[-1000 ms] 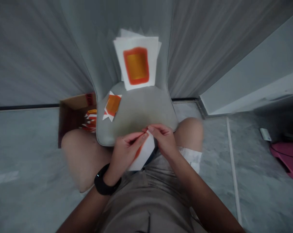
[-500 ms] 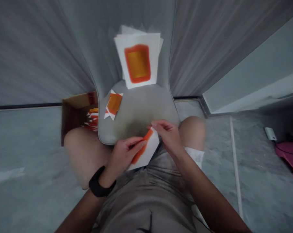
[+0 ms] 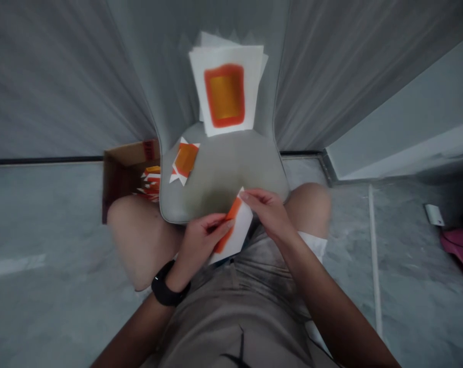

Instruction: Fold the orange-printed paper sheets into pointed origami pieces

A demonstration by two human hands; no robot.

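Note:
Over my lap, both hands hold a partly folded sheet of paper point(image 3: 239, 230), white with an orange band along its upper left side. My left hand point(image 3: 203, 236) grips its left edge, thumb on top and fingers tucked beneath. At the far corner, my right hand point(image 3: 265, 209) pinches the paper between thumb and fingers. A folded paper piece point(image 3: 186, 159) in orange and white, with pointed corners, lies on the left of the chair seat. Against the backrest leans a stack of white sheets point(image 3: 250, 110); the front one bears an orange-red rectangle with a yellow-orange middle.
The grey chair point(image 3: 250, 158) stands between my knees. Left of it, a cardboard box point(image 3: 128, 156) on the floor holds several orange-and-white paper pieces point(image 3: 152, 184). Grey curtains hang behind. A small white device point(image 3: 434, 214) and a pink object point(image 3: 459, 250) lie at the far right.
The view has shifted slightly, so most things appear a little to the right. Both hands still hold the paper, its far corner now showing more clearly beside the right fingertips.

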